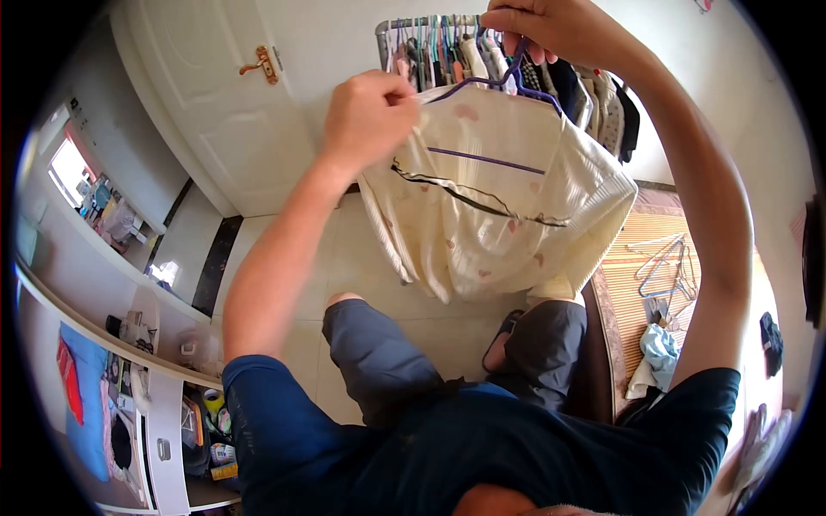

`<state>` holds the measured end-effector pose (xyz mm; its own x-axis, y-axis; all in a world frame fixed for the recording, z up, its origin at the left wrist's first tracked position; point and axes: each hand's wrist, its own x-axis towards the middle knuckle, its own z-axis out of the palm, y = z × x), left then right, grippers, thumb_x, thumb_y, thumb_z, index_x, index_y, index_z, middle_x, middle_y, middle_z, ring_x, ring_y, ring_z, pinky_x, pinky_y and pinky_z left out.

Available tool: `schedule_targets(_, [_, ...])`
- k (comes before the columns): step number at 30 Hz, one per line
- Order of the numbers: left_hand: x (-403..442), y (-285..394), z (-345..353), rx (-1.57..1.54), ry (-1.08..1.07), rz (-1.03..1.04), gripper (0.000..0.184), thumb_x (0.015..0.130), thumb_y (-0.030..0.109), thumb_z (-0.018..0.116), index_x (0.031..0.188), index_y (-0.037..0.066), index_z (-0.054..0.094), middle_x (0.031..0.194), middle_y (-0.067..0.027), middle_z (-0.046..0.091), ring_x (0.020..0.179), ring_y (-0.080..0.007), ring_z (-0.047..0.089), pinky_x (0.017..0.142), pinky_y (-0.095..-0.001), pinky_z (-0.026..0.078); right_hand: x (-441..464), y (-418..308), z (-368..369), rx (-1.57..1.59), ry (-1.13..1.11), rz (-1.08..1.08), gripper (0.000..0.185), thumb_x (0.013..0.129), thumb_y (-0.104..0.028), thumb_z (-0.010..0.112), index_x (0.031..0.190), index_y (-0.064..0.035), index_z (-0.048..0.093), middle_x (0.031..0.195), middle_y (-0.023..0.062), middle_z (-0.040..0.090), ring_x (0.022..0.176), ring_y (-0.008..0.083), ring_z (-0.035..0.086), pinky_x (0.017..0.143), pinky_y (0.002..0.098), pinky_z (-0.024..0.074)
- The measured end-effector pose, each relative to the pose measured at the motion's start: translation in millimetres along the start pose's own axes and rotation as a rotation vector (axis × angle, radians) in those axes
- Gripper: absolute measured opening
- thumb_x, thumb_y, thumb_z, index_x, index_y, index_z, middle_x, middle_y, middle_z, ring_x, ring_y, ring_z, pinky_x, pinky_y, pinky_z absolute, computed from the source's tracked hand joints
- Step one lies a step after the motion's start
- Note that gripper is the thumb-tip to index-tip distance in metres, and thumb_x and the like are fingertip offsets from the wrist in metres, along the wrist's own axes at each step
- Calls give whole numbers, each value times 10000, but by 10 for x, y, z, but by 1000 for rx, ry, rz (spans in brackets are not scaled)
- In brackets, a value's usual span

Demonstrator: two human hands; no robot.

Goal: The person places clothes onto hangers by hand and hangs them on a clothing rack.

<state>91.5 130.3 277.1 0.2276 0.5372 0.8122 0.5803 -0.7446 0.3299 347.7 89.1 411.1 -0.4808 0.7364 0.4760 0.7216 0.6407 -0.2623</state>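
Observation:
A cream, ribbed blouse [490, 241] with pinkish patches and a black-edged neckline hangs in front of me on a purple hanger [490, 83]. My right hand [551, 33] is closed around the top of the hanger, near its hook. At the blouse's left shoulder, my left hand [370, 119] is closed, its fingertips curled against the fabric. The hanger's lower bar shows through the neck opening. Part of the left hand's grip is hidden behind the knuckles.
Behind the blouse stands a clothes rack [430, 24] full of garments. A white door [215, 103] is at left. Several loose hangers [669, 267] and a light blue cloth [660, 351] lie on a bamboo mat [632, 297] at right. Open storage compartments [168, 430] fill the lower left.

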Motion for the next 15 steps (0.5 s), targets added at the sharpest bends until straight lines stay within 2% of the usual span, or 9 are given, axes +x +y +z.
schedule_targets(1, [-24,41,-65,15,-32,-111,100,818,72,714,856,-19,736,793,-65,691,685,-117,607,658,-272,494,-18,4,-14,3,-12,8,281,1045,-222,634,924,2,751,711,42,704,591,97,627,559,279,525])
schedule_targets(6, [-113,225,-41,-118,-30,37,88,835,73,702,837,-12,725,833,-45,682,764,-111,604,713,-275,490,-44,-124,-46,19,-43,-51,303,1044,-241,628,913,5,748,703,45,707,594,99,624,559,280,521])
schedule_targets(8, [-78,234,5,-210,-32,-56,106,851,89,697,881,-9,724,856,-35,690,781,-116,609,730,-277,488,45,-100,22,-9,-44,-31,301,1041,-240,633,908,6,746,696,46,707,588,100,622,548,283,516])
schedule_targets(12, [-37,146,-24,-176,-62,-57,156,867,123,713,962,0,736,899,-29,705,786,-111,609,732,-268,479,53,-148,-33,-36,-50,-85,294,1040,-236,635,914,3,751,693,48,707,580,102,619,542,280,513])
schedule_targets(14, [-37,121,-13,-141,0,99,235,879,160,734,1059,9,743,928,-27,716,802,-102,610,733,-260,468,24,-210,-39,-34,-54,-98,291,1041,-233,635,915,2,752,691,47,706,579,102,619,543,278,516])
schedule_targets(15, [-34,107,-7,-142,3,97,235,879,160,734,1059,9,743,928,-27,716,802,-102,610,733,-260,468,7,-249,-40,-42,-42,-94,288,1042,-230,633,915,1,749,694,46,707,582,102,623,546,277,521])
